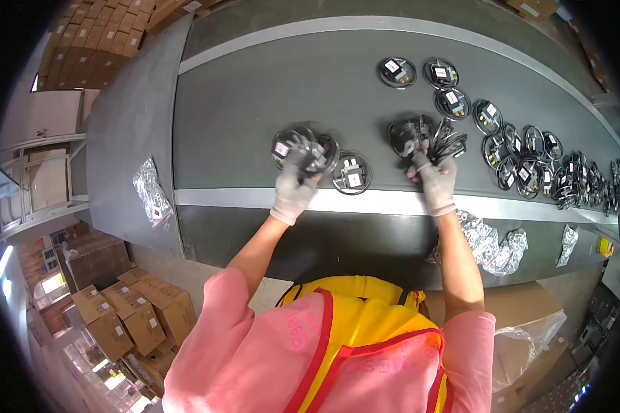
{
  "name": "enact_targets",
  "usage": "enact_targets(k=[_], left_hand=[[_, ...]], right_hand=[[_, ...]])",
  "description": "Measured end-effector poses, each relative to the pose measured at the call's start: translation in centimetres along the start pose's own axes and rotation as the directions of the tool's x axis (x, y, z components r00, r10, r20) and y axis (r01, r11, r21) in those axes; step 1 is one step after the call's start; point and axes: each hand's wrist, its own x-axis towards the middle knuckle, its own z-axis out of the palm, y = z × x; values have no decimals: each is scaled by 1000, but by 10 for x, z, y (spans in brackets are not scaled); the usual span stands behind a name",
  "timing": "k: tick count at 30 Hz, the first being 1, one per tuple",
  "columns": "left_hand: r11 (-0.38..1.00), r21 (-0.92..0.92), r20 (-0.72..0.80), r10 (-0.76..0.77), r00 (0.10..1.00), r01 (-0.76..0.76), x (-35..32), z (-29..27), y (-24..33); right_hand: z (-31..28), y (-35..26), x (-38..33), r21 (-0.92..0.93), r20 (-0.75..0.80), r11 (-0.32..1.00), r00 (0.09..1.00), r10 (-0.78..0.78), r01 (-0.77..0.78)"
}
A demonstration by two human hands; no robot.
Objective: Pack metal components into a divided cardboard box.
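My left hand (297, 182), in a pale work glove with grey fingertips, grips a coiled black cable (327, 148) with a white label at the belt's near edge. Motion smears this coil, and the fingers partly cover it. Just right of it lies another coiled cable (353, 173) with a small labelled box in its middle. Farther right, my right hand (435, 180), gloved the same way, is closed on a bunch of black cables (450, 142). Dark blurred parts jut out from this bunch to the left, and their exact shape cannot be made out.
Several labelled cable coils (489, 117) lie spread over the dark conveyor belt (241, 89), crowding into a dense row (585, 180) at far right. Silver bubble-wrap bags (506, 251) rest below the metal rail; another bag (151, 191) lies left. Cardboard boxes (134, 316) stand at lower left.
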Motion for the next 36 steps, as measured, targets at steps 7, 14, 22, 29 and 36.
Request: enact_targets(k=[7,14,22,29,36], left_hand=[[929,62,1,365,931,-364,4,15,31],[637,249,413,611,675,-729,11,16,17],[475,389,501,610,614,-789,22,31,16],[968,78,137,225,965,-237,34,73,103],[878,-306,716,-41,697,367,-71,161,298]], right_hand=[[-30,-45,-52,53,-36,997,998,-58,60],[-79,-97,-153,84,-304,974,936,-177,211],[-155,-131,-274,-89,-735,910,590,-334,404],[-219,-99,-380,-232,-929,861,160,-334,452],[-296,38,-454,8,-997,927,80,-24,375]])
